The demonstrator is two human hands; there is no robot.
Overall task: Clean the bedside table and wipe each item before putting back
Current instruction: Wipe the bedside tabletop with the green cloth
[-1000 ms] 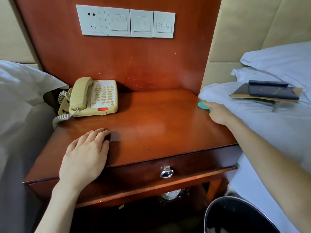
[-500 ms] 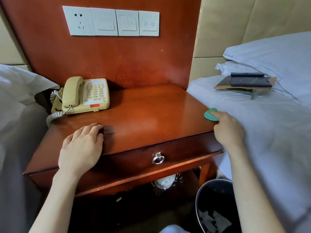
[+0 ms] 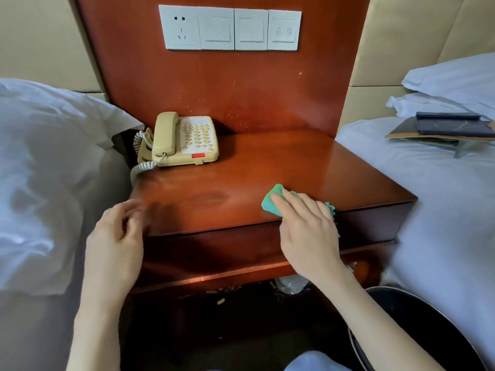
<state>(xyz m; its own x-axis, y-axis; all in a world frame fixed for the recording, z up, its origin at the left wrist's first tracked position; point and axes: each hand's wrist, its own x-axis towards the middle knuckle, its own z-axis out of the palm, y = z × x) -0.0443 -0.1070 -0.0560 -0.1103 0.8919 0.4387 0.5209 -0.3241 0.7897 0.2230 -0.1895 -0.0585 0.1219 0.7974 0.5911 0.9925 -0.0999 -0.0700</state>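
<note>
We look down on a reddish wooden bedside surface [image 3: 308, 167] set between two beds. Near its front edge we see the right hand [image 3: 308, 231] laid palm-down on a green cloth [image 3: 272, 202]; its fingers [image 3: 281, 203] are stretched out flat and press the cloth onto the wood, so that the cloth lies beneath them and shows past the fingertips on the left and, as a small frayed corner, beside the hand on the right. The left hand [image 3: 115, 236] hangs at the front left corner of the surface, blurred; its fingers [image 3: 126, 210] are loosely curled and hold nothing, and we cannot tell whether they touch the wood. At the back left of the surface stands a cream phone [image 3: 187, 140], handset in its cradle, its coiled cord [image 3: 142, 170] falling over the left edge; it is well apart from the cloth. Behind the surface rises a wooden panel [image 3: 241, 84] carrying a white row of switches [image 3: 230, 29] with one socket. On the right bed [image 3: 428, 183] we note a stack of dark folders [image 3: 450, 127] below white pillows [image 3: 455, 84]. On the left lies rumpled white bedding [image 3: 48, 156]. A dark bin [image 3: 417, 330] stands on the floor at lower right, below the right forearm.
</note>
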